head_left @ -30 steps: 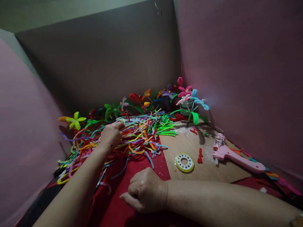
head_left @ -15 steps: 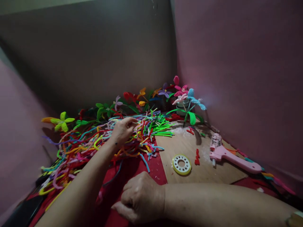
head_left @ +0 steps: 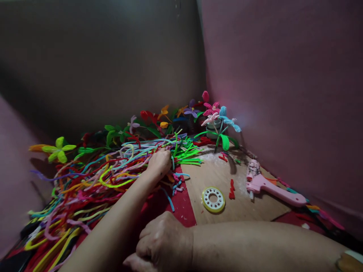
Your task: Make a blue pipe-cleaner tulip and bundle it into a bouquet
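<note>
My left hand (head_left: 160, 163) reaches into a heap of many-coloured pipe cleaners (head_left: 110, 177), fingers curled closed among them beside the bright green ends (head_left: 188, 153). A short light-blue piece shows at its fingertips; the rest of what it grips is hidden by the hand. My right hand (head_left: 164, 241) rests low in front of me on the red cloth (head_left: 184, 196), curled into a loose fist with the thumb stretched out to the left. Nothing shows in it. Between that forearm and the heap, a yellow-rimmed white tape roll (head_left: 213, 200) lies on the wooden board (head_left: 198, 181).
A pink glue gun (head_left: 272, 189) lies at the board's right. Near it are twisted red pipe-cleaner bits (head_left: 231, 189). Finished pipe-cleaner flowers line the back, some by a glass jar (head_left: 214, 130), and a yellow flower (head_left: 59, 150) is at far left. Pink walls close in both sides.
My left hand has slid rightward across the heap toward the green ends. My right hand keeps its fist on the cloth. The view has turned a little to the right.
</note>
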Action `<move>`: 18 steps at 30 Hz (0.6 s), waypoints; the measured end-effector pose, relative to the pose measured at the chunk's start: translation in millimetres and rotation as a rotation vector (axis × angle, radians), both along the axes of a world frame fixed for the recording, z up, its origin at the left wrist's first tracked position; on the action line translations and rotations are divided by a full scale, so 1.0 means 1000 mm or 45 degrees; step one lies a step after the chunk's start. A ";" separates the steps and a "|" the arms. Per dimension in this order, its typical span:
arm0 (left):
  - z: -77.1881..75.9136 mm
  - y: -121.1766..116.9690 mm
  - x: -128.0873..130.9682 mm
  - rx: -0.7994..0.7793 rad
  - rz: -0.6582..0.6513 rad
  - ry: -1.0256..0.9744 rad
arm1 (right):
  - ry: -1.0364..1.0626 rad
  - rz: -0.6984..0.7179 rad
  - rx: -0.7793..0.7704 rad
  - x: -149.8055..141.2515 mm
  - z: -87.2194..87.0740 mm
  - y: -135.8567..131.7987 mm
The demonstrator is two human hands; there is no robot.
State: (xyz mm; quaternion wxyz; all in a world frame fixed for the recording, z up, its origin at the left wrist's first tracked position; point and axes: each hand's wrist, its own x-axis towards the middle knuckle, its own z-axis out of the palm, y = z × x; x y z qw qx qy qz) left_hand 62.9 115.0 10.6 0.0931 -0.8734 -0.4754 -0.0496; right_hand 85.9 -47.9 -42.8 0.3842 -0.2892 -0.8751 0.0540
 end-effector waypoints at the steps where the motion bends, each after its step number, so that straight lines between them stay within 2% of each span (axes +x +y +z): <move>1: 0.001 0.002 0.001 0.012 0.041 -0.009 | -0.004 -0.001 -0.007 -0.001 0.000 0.000; 6: -0.001 0.012 0.012 0.032 0.157 -0.035 | -0.014 0.017 -0.045 -0.001 -0.001 0.001; 10: -0.007 0.018 0.018 0.018 0.141 -0.012 | -0.006 0.019 -0.088 -0.001 -0.002 0.003; 14: -0.010 0.015 0.016 0.005 0.051 0.037 | -0.008 0.020 -0.090 -0.001 -0.002 0.003; 18: -0.014 0.000 0.012 0.202 -0.186 0.113 | -0.030 0.038 -0.105 -0.001 -0.001 0.003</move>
